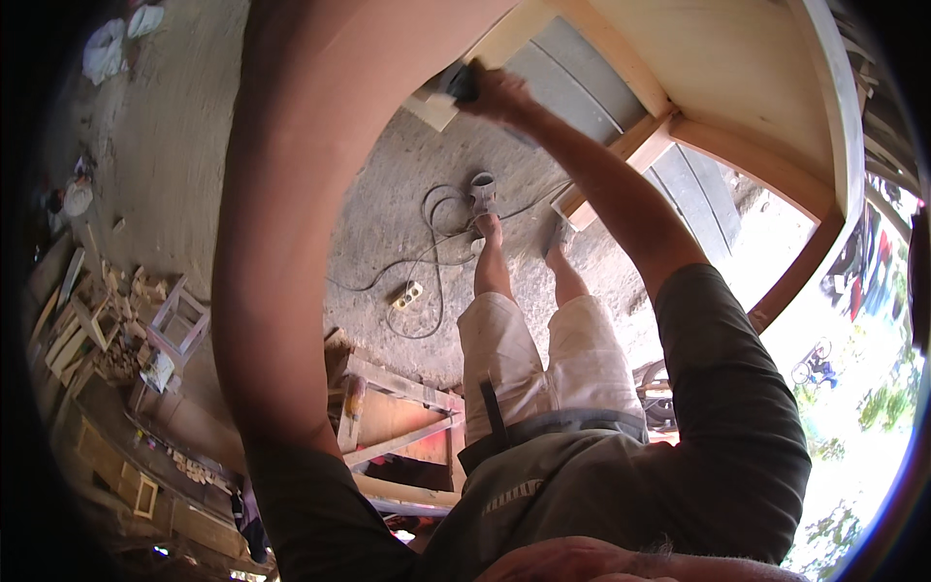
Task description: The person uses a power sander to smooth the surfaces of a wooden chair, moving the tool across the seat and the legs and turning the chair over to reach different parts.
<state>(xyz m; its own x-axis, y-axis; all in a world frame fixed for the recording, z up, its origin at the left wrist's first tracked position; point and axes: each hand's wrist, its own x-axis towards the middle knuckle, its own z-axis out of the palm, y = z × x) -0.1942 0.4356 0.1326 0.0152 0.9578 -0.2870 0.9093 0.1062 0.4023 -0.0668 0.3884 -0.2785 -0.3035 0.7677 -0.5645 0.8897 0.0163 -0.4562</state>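
My right hand (497,96) is closed around a dark hand tool (460,83), partly blurred; its exact kind I cannot make out. The tool is at the corner of a large pale wooden frame (606,39), beside a light wood end piece (427,111). This frame belongs to a big piece of furniture with a broad pale panel (752,73) at the upper right. My left arm (291,194) stretches up across the view and leaves it at the top edge, so the left hand is out of sight.
On the concrete floor a dark cable (436,257) loops near my feet, beside a pale socket strip (409,295) and a grey cup-shaped thing (482,180). A wooden frame structure (398,378) stands close to my legs. Wood offcuts (92,330) are heaped at the left.
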